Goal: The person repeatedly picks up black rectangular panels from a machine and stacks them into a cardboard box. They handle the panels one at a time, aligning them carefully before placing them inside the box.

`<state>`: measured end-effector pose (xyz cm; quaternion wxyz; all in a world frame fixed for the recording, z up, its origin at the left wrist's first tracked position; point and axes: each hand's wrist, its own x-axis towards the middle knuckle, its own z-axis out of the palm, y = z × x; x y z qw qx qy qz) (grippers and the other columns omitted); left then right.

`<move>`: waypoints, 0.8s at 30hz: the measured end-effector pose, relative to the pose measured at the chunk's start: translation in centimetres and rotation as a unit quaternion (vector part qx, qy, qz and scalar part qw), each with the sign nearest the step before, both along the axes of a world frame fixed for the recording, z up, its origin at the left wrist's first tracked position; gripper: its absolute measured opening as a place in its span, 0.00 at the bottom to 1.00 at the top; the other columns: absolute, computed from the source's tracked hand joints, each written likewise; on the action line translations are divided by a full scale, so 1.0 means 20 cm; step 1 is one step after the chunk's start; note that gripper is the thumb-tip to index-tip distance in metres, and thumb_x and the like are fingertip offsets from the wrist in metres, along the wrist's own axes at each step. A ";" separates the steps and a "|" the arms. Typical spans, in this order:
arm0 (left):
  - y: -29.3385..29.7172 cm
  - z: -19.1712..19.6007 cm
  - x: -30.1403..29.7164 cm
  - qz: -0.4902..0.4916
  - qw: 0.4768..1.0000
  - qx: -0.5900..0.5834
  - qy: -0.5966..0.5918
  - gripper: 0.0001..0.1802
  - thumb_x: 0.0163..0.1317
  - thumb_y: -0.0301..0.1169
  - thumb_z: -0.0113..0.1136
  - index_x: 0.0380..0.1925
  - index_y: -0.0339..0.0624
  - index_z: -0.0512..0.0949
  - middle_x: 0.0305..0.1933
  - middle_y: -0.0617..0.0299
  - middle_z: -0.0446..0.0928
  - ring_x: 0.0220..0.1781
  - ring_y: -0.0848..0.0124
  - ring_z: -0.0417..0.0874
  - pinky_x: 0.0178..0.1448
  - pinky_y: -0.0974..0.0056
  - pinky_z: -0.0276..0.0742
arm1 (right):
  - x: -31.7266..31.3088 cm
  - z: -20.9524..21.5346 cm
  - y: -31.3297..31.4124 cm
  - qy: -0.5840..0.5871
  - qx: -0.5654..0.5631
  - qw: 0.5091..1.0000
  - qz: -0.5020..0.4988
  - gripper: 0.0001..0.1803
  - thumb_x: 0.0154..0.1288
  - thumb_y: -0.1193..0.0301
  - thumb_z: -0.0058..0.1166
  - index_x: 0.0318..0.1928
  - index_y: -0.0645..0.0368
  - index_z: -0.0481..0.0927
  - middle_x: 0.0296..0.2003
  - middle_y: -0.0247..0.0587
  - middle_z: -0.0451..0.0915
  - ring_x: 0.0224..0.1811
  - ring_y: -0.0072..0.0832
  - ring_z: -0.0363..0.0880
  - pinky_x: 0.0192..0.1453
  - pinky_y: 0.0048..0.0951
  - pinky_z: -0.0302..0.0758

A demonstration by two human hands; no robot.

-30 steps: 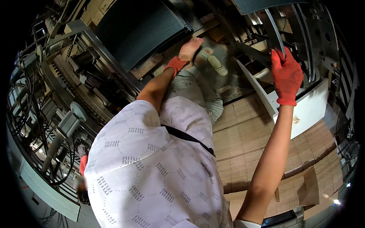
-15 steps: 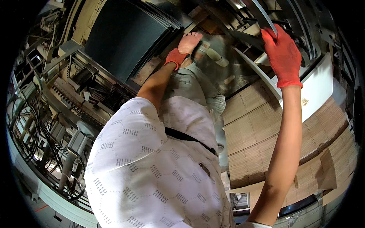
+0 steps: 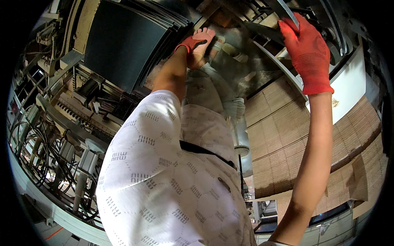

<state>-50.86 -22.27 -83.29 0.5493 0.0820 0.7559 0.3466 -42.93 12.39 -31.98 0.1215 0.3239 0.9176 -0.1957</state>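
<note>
My right hand (image 3: pixel 305 53), in a red glove, is raised at the upper right and closed around a thin grey metal strip (image 3: pixel 287 12) on the machine frame. My left hand (image 3: pixel 199 45), in a glove with a red cuff and a pale back, reaches forward to the lower right corner of a stack of large dark sheets (image 3: pixel 123 45). Its fingers lie against the stack's edge, and whether they grip a sheet is hidden. My white patterned shirt (image 3: pixel 172 176) fills the lower middle.
Machine parts, rollers and bundles of cables (image 3: pixel 45 143) crowd the left side. Brown corrugated cardboard stacks (image 3: pixel 283 135) lie at the right beside a white panel (image 3: pixel 349 86). Grey trousers and a shoe (image 3: pixel 230 49) show below my hands.
Both hands have moved up toward the top of the picture. The right hand has kept its grip on the metal strip, and the left has stayed at the corner of the dark sheets.
</note>
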 end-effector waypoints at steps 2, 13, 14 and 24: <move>0.07 0.02 -0.03 0.010 1.000 -0.013 -0.011 0.40 0.51 0.63 0.68 0.55 0.44 0.81 0.58 0.45 0.79 0.59 0.49 0.79 0.55 0.48 0.76 | 0.01 -0.01 0.00 0.022 0.010 1.000 0.000 0.22 0.69 0.47 0.49 0.52 0.46 0.81 0.33 0.36 0.84 0.40 0.38 0.82 0.47 0.35 0.74; 0.06 0.45 -0.01 0.056 0.996 0.004 0.071 0.45 0.47 0.58 0.75 0.58 0.39 0.75 0.55 0.47 0.80 0.57 0.55 0.80 0.57 0.55 0.74 | 0.00 0.01 -0.01 0.027 0.011 1.000 0.008 0.17 0.69 0.52 0.51 0.48 0.47 0.81 0.31 0.37 0.84 0.37 0.40 0.82 0.43 0.36 0.75; 0.05 0.46 -0.02 0.043 0.996 0.008 0.081 0.45 0.47 0.57 0.76 0.59 0.38 0.75 0.55 0.48 0.80 0.57 0.57 0.80 0.57 0.56 0.74 | 0.00 0.01 -0.02 0.029 0.014 0.999 0.009 0.16 0.69 0.52 0.52 0.47 0.47 0.81 0.30 0.36 0.84 0.36 0.39 0.82 0.43 0.36 0.75; 0.03 0.52 -0.08 0.149 0.976 0.074 -0.138 0.38 0.50 0.42 0.75 0.59 0.35 0.73 0.54 0.53 0.78 0.53 0.62 0.76 0.58 0.60 0.72 | 0.02 -0.01 -0.02 0.109 0.072 0.990 0.050 0.12 0.66 0.57 0.54 0.41 0.49 0.79 0.27 0.41 0.82 0.32 0.43 0.82 0.36 0.43 0.74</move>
